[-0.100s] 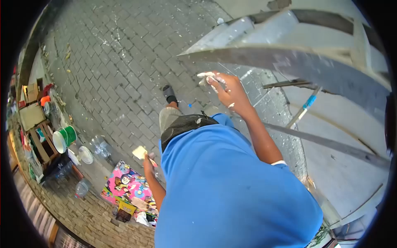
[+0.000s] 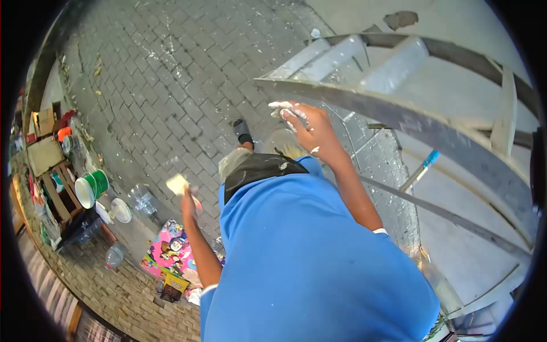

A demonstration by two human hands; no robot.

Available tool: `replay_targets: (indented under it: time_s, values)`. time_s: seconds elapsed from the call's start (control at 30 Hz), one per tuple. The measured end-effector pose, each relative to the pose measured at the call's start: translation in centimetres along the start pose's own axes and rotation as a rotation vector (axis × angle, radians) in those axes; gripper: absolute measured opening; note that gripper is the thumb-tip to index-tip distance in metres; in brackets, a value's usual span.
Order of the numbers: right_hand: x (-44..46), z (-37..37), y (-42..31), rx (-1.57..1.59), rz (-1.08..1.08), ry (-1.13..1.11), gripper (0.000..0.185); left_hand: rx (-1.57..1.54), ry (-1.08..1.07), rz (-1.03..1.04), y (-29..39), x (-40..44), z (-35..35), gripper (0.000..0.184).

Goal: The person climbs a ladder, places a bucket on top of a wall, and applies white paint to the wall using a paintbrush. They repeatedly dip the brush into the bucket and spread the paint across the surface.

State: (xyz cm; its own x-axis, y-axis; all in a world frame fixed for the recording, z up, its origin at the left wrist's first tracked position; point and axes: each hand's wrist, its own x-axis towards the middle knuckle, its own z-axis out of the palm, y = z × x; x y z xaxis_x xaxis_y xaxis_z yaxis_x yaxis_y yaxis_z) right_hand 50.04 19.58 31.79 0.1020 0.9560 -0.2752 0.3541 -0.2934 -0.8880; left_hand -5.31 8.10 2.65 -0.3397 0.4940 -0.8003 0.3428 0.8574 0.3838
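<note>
My left hand (image 2: 188, 205) is closed around a pale, flat, square-ended tool (image 2: 177, 183), like a scraper, with a reddish part at its lower side. It is held out left of my body, above the paving. My right hand (image 2: 314, 130) is raised in front of me beside a metal ladder (image 2: 399, 105). Its fingers are curled together, and white paste (image 2: 280, 106) coats the fingertips and thumb, with spots on the back of the hand. Whether a lump is pinched between them is hidden.
A white bucket with a green band (image 2: 91, 188), round lids (image 2: 120, 210), clear plastic bottles (image 2: 114, 256) and a bright printed cloth (image 2: 171, 248) lie on the left. A blue-topped pole (image 2: 423, 165) and a long bar (image 2: 444, 214) lie right, by the ladder.
My left hand has swung outward and a little forward with the pale tool. My right hand stays nearly in place, while the view has shifted slightly and shows more of the ladder's rungs.
</note>
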Motion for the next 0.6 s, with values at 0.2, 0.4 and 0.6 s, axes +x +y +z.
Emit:
replay_targets:
  time_s: [0.2, 0.4, 0.6]
  values:
    - [12.0, 1.8, -5.0, -0.097, -0.112, -0.041, 0.033, 0.022, -0.33, 0.498, 43.6, 1.3, -0.7, 0.071]
    - [25.4, 1.7, -4.7, 0.072, -0.034, 0.104, 0.036, 0.082, -0.71, 0.746, 67.4, -5.9, 9.8, 0.066]
    - [37.4, -2.2, -5.4, 0.217, 0.154, 0.154, 0.04, 0.249, -0.965, 0.709, 80.8, -3.7, 19.7, 0.064]
